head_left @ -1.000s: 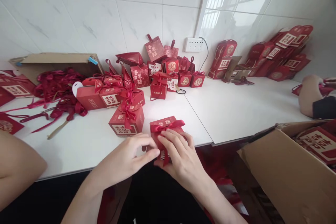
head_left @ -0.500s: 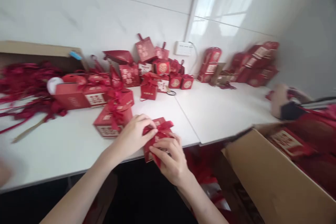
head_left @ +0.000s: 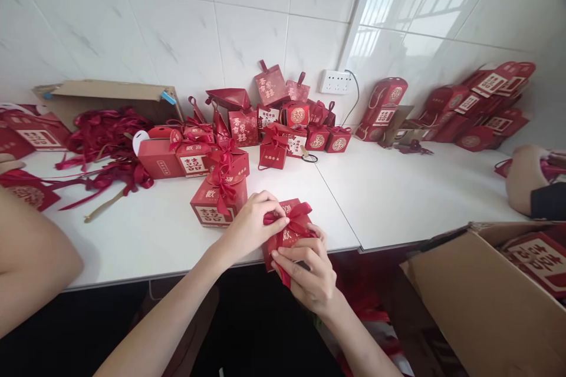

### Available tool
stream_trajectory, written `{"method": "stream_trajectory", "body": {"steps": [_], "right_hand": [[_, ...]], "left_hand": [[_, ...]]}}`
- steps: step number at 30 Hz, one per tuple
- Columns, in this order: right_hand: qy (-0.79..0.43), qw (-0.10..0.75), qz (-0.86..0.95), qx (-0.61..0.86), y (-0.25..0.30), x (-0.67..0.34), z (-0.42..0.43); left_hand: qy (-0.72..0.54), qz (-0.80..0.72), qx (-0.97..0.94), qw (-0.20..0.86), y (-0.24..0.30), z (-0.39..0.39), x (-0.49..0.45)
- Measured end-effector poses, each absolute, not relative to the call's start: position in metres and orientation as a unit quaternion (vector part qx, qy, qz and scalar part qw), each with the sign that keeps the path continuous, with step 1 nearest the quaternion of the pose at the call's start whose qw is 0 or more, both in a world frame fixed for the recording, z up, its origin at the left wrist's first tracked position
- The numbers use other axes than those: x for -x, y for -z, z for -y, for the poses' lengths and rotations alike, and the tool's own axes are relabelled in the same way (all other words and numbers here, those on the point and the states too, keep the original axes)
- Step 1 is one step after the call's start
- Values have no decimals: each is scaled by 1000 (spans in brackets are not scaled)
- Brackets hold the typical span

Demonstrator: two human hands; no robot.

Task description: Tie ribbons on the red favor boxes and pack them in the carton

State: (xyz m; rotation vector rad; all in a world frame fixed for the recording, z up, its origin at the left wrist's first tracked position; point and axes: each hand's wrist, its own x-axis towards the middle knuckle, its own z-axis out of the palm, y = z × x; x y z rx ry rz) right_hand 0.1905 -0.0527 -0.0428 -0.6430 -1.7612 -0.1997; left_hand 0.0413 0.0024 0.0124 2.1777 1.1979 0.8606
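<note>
A red gift box with gold lettering lies at the front edge of the white table, a red ribbon bow on its top. My left hand pinches the bow's left part between thumb and fingers. Lower right, my right hand is closed on a ribbon tail that hangs beneath its fingertips. Both hands partly cover the box. Just left of them stands a finished-looking red gift box with a bow and a white character panel.
Red boxes line the wall. A carton of ribbons sits back left, with loose ribbons before it. A cardboard box of red boxes is at right. Other people's arms show at left and right.
The view has swung left, so everything appears further right. A person's arm has come further into view at the left. Both my hands keep hold of the ribbon in nearly the same pose.
</note>
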Motion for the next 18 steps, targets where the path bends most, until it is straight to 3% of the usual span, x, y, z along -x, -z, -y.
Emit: {"method": "stream_trajectory", "body": {"steps": [18], "right_hand": [[141, 538, 780, 288, 46, -187, 59]], "left_hand": [[-325, -431, -807, 238, -12, -2, -41]]}}
